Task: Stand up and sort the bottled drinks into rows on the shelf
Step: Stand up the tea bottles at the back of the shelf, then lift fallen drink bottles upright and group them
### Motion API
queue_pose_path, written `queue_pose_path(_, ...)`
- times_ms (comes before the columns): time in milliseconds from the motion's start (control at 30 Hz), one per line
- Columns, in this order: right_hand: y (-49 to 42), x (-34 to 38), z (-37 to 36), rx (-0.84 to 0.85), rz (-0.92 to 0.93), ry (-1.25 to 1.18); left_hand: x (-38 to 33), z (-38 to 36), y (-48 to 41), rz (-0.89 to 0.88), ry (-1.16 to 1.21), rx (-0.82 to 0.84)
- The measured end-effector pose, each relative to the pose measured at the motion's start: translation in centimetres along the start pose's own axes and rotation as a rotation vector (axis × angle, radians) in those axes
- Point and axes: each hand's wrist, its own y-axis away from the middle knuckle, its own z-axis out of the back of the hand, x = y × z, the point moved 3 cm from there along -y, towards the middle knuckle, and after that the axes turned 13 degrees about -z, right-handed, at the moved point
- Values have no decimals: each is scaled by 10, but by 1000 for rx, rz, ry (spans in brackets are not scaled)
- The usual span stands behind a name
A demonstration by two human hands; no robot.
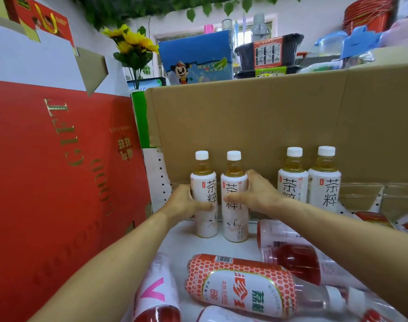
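Two white-labelled tea bottles with white caps stand upright side by side on the white shelf (pixel 175 238). My left hand (pixel 186 202) grips the left tea bottle (pixel 204 180) around its middle. My right hand (pixel 254 194) grips the right tea bottle (pixel 234 182). Two more tea bottles (pixel 292 180) (pixel 325 182) stand together further right against the cardboard. Several bottles lie on their sides in front: an orange honeycomb-labelled bottle (pixel 240 284), a red drink bottle (pixel 291 252), and a pink-lettered bottle (pixel 156 291).
A brown cardboard wall (pixel 256 126) rises behind the bottles. A big red gift box (pixel 59 182) closes the left side. Above the cardboard sit yellow sunflowers (pixel 133 43), a blue cartoon box (pixel 196 59) and black tubs (pixel 270 54).
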Motion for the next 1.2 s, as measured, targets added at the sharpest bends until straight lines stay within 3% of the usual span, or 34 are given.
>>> queue_pose_path(167, -4, -2, -3, 39, -32, -16, -7, -3, 5, 61, 89, 53)
queue_pose_path(267, 3, -8, -2, 79, -57, 35, -15, -5, 14, 138, 12, 99)
queue_pose_path(467, 61, -24, 26, 186, 141, 236, -36, -1, 67, -6, -69, 22)
queue_pose_path(600, 107, -34, 30, 319, 288, 531, -50, -5, 114, -97, -204, 117)
queue_pose_path(733, 134, -42, 36, 253, 377, 873, -61, -13, 145, -176, -396, 283)
queue_pose_path(833, 142, -50, 34, 206, 358, 1020, -61, -4, 158, -209, -539, 246)
queue_pose_path(900, 147, -51, 28, 171, 374, 1076, -56, 6, 171, -185, -495, 171)
queue_pose_path(1033, 153, -49, 22, 184, 323, 1082, -50, 14, 193, -211, -471, 124)
queue_pose_path(1200, 149, -38, 48, 231, 270, 858, -37, 24, 210, -205, -366, 114)
